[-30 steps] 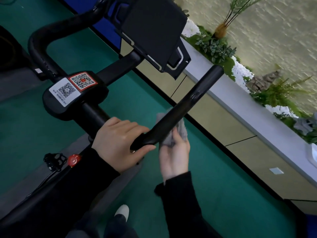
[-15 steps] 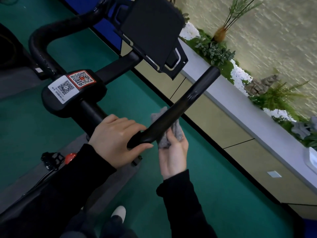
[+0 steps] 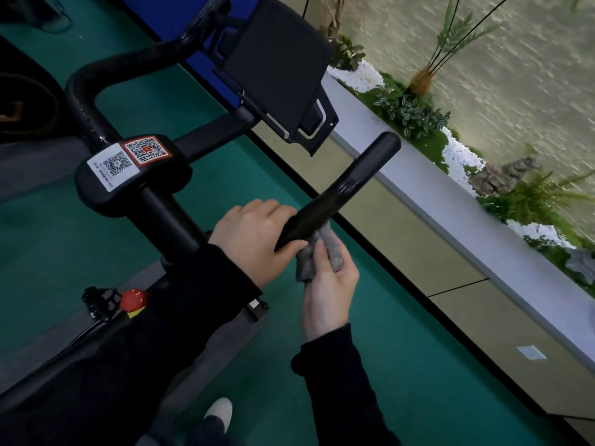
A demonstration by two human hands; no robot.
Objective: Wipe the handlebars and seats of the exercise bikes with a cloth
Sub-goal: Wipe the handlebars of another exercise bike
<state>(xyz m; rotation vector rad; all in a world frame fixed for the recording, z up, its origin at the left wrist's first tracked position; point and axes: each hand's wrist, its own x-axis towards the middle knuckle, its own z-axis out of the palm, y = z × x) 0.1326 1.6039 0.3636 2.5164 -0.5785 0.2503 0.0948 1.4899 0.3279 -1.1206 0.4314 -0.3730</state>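
Note:
A black exercise bike fills the left and centre, its right handlebar [image 3: 347, 185] running from the middle up to the right. My left hand [image 3: 251, 236] grips the near end of that bar, fingers curled over it. Just below the bar my right hand [image 3: 328, 284] holds a crumpled grey cloth [image 3: 318, 252], which touches the bar's underside. The left handlebar [image 3: 106, 72] curves away at the upper left. No seat is in view.
A black tablet holder [image 3: 280, 66] stands above the stem, whose pad carries QR stickers [image 3: 128, 156]. A red knob [image 3: 133, 299] sits low on the frame. A grey ledge [image 3: 450, 207] with plants and white pebbles runs along the right over green floor [image 3: 402, 365].
My right hand has drawn the cloth down the bar toward my left hand. The cloth is now bunched at the near end, and the view has shifted slightly.

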